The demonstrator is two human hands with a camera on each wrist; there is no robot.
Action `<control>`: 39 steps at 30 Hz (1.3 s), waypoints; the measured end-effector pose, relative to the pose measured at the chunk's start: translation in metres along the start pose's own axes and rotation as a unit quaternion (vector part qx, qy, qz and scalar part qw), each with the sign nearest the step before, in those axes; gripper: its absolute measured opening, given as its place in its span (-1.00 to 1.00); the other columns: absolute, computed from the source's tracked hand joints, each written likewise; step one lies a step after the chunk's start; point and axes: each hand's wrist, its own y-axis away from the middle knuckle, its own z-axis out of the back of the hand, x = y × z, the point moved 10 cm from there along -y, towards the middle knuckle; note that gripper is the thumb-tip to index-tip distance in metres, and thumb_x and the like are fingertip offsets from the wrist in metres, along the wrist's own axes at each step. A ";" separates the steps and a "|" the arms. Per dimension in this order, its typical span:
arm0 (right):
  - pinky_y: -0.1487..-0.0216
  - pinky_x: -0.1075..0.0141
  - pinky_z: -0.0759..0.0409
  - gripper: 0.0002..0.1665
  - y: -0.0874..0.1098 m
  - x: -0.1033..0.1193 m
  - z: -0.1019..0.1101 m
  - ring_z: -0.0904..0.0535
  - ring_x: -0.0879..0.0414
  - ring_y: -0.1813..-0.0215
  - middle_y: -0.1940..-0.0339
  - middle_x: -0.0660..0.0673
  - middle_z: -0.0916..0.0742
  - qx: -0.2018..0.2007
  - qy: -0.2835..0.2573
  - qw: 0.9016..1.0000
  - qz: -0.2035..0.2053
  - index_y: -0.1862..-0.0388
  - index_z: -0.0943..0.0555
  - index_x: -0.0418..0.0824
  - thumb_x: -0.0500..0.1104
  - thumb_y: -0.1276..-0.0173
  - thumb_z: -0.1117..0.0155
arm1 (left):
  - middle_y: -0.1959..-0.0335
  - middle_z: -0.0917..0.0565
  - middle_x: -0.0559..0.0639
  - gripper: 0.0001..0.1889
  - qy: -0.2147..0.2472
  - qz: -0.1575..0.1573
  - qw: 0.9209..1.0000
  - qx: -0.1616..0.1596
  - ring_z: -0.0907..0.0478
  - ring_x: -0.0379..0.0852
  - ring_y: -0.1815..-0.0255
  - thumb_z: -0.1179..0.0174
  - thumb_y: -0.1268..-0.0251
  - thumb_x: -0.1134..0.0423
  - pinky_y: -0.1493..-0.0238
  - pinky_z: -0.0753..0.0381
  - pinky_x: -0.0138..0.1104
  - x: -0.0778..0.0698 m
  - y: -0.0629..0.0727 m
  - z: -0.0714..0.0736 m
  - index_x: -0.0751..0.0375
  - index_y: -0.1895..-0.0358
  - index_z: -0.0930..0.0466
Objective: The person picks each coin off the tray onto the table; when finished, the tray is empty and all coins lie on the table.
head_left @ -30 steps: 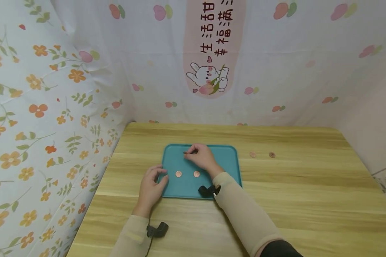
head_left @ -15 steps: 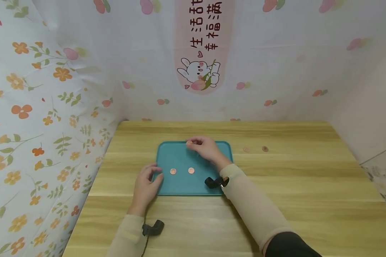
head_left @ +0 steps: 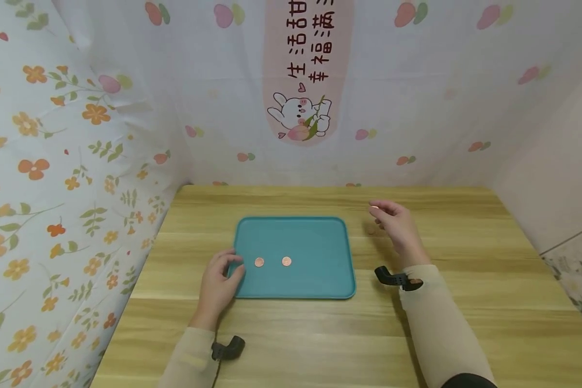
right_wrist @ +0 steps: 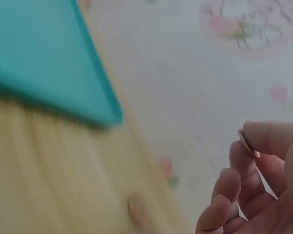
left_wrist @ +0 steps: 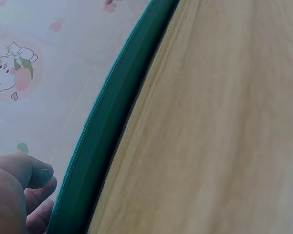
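A coin (right_wrist: pixel 248 144) sits pinched in the right hand (head_left: pixel 396 225) over the table (head_left: pixel 310 339), right of the tray (head_left: pixel 310 281); another coin (head_left: pixel 371 230) shows near its fingers. Two more coins (head_left: pixel 259 262) (head_left: pixel 286 261) lie in the tray, the left hand (head_left: pixel 218 283) loosely curved at its left rim. Printed cloth (head_left: pixel 393 97) hangs behind.

We see soft light, a pale sheen on the bench (head_left: pixel 305 337) toward six o'clock, and right-wrist blur across the tray (right_wrist: pixel 34 44).

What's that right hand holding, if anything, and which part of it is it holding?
A copper-coloured coin: the right hand pinches it by its flat faces, between the fingertips.
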 end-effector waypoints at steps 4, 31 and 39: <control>0.18 0.36 -0.68 -0.63 0.006 -0.023 0.031 -0.61 0.06 0.17 0.13 0.16 -0.73 -0.041 -0.006 0.999 -0.023 -0.22 -0.74 -0.16 -0.03 -0.56 -0.41 | -0.36 -0.58 0.22 -0.85 -0.003 0.007 1.000 0.000 -0.47 0.24 -0.45 -0.39 -0.37 0.44 -0.47 -0.51 0.05 0.004 0.002 0.003 0.32 0.05 -0.73; 0.46 0.50 -0.71 -0.61 0.028 -0.094 0.152 -0.68 0.30 0.50 0.34 0.12 -0.73 -0.218 0.023 0.971 -0.099 -0.16 -0.71 -0.33 -0.11 -0.50 -0.44 | -0.37 -0.57 0.21 -0.85 -0.016 -0.001 1.000 0.009 -0.49 0.24 -0.43 -0.38 -0.38 0.42 -0.44 -0.54 0.06 0.005 0.000 0.001 0.31 0.04 -0.73; 0.35 0.52 -0.73 -0.58 0.022 -0.092 0.152 -0.72 0.35 0.40 0.30 0.18 -0.72 -0.217 0.061 0.969 -0.100 -0.20 -0.70 -0.33 -0.08 -0.52 -0.40 | -0.37 -0.56 0.21 -0.84 -0.015 -0.002 1.000 0.010 -0.48 0.24 -0.45 -0.37 -0.39 0.42 -0.47 -0.51 0.05 0.004 -0.003 0.000 0.31 0.03 -0.73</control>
